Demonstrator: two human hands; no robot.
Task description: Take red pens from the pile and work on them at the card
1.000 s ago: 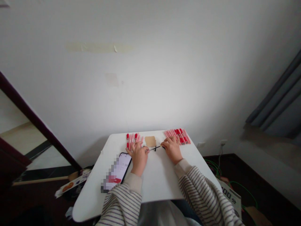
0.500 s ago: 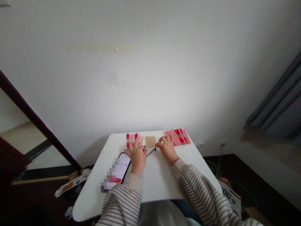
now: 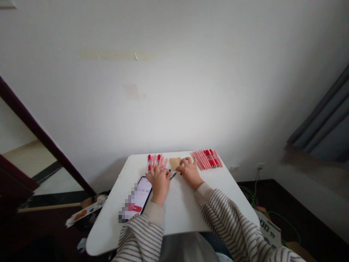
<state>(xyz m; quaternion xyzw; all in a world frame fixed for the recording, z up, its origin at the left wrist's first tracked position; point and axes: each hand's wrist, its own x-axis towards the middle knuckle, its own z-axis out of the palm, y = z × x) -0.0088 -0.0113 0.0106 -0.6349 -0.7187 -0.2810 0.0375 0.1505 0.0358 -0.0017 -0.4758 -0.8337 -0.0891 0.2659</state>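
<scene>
A thin black stick [image 3: 172,176], perhaps a pen refill, lies between my two hands just above the white table. My left hand [image 3: 160,182] is closed in a pinch at the stick's left end, and a small dark piece shows by its fingertips. The thumb and forefinger of my right hand [image 3: 191,174] come together at the right end, beside a small black part. Fingers partly hide both ends. Behind them lies a tan square pad [image 3: 174,162]. Pink and red pens [image 3: 153,160] lie beyond my left hand. More pens [image 3: 207,160] form a row right of my right hand.
A phone [image 3: 139,194] with its screen lit lies on the table [image 3: 182,214], left of my left forearm. The wall [image 3: 174,109] rises behind the table's far edge. Green cables [image 3: 249,194] and a printed box [image 3: 268,227] are on the floor at right.
My right hand has shifted slightly left, its fingertips now at the black stick's right end and overlapping the tan pad. My left hand stays nearly in place. The view has turned a little.
</scene>
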